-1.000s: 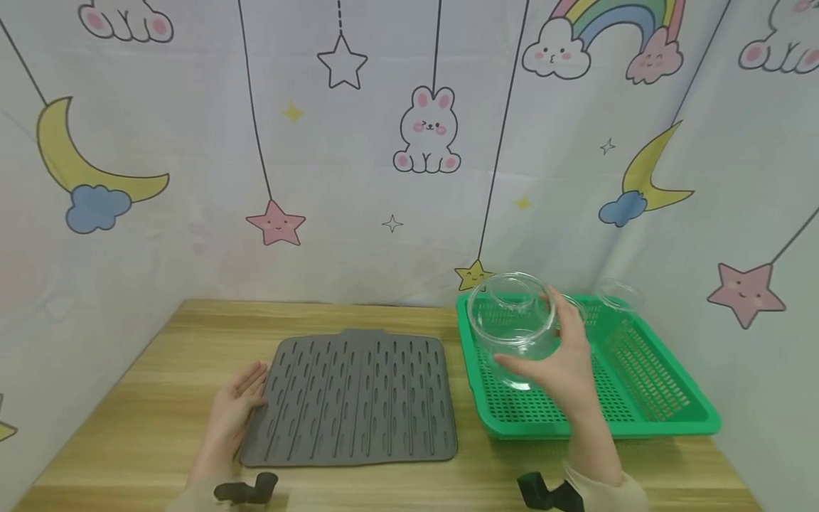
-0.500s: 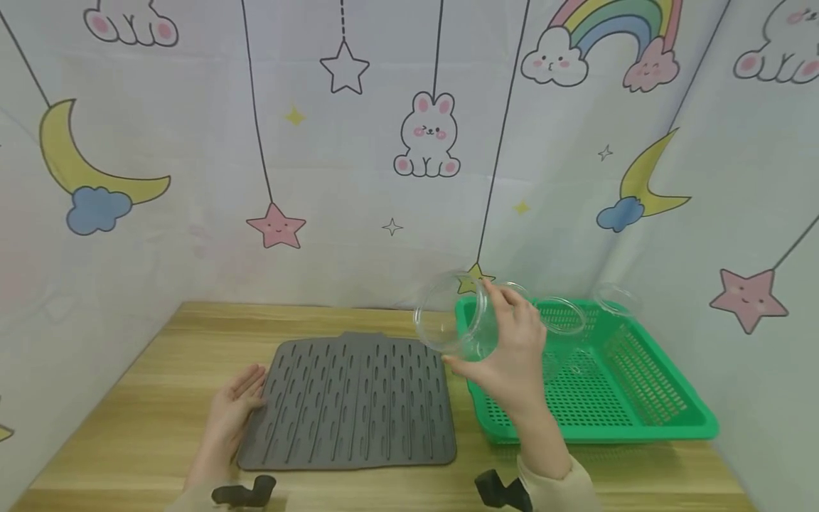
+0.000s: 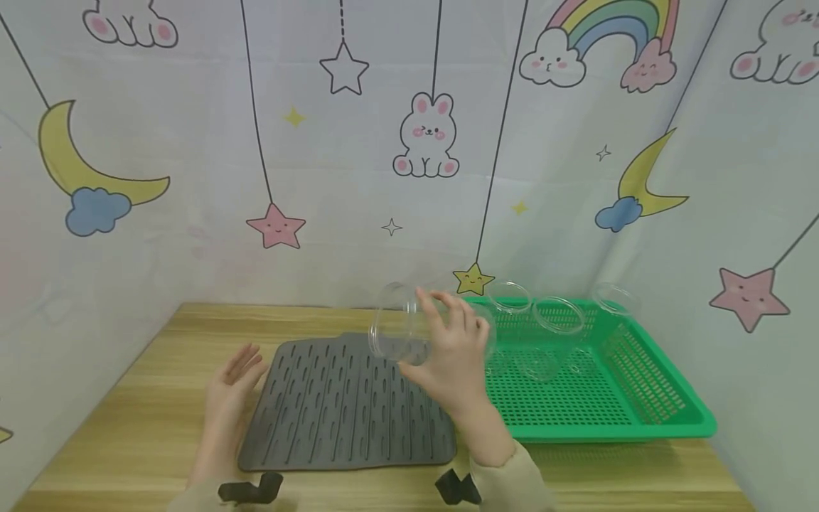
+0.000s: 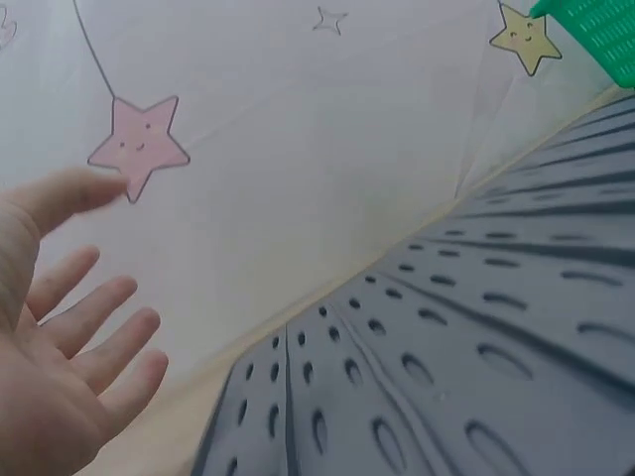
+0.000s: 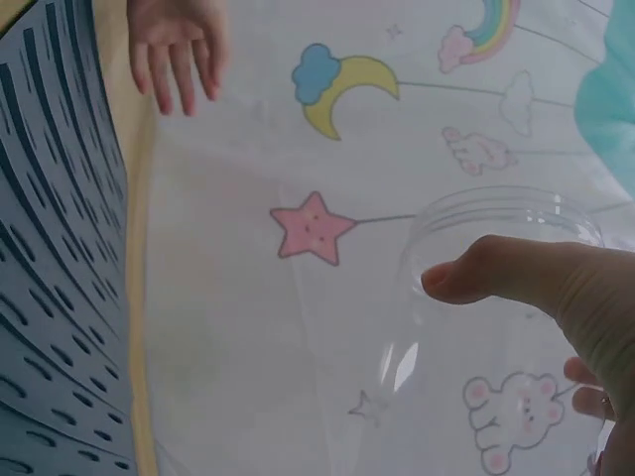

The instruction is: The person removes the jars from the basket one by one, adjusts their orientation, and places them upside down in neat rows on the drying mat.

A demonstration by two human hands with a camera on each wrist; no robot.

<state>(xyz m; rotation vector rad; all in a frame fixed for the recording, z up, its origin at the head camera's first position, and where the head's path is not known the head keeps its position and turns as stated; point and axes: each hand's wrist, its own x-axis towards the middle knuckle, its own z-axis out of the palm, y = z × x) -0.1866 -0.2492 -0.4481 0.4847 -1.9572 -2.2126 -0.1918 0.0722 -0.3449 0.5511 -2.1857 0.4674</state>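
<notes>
Grey mat lies on the surface, and a clear jar is up in the air by its far right corner, tipped sideways, right grip wrapped partway round it. Left grip is just beside the mat, fingers loosely out, nothing held. Other jars sit in the green basket.

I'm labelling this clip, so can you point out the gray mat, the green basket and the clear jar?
Gray mat (image 3: 342, 412): head view, on its slotted surface.
Green basket (image 3: 601, 432): head view, on its front rim.
Clear jar (image 5: 461, 342): right wrist view, on its side wall.
</notes>
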